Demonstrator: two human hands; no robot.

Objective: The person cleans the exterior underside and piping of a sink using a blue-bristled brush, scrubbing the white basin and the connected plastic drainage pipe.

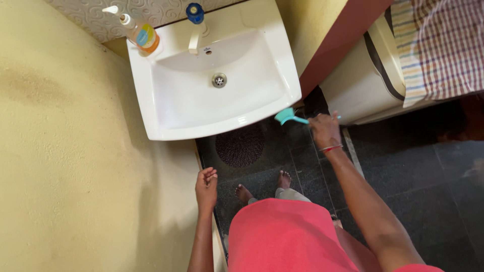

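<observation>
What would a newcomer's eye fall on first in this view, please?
The white washbasin fills the upper middle, with a blue-capped tap and a pump soap bottle at its back edge. Just off its right front corner, the right hand holds a teal brush, while the left hand hangs empty below.

The right hand [325,130] covers the teal brush [288,116] handle; the checked cloth [438,48] runs off the frame edge.

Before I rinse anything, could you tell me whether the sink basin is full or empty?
Empty: the white sink basin shows bare and dry down to its open metal drain, and no water runs from the tap.
</observation>
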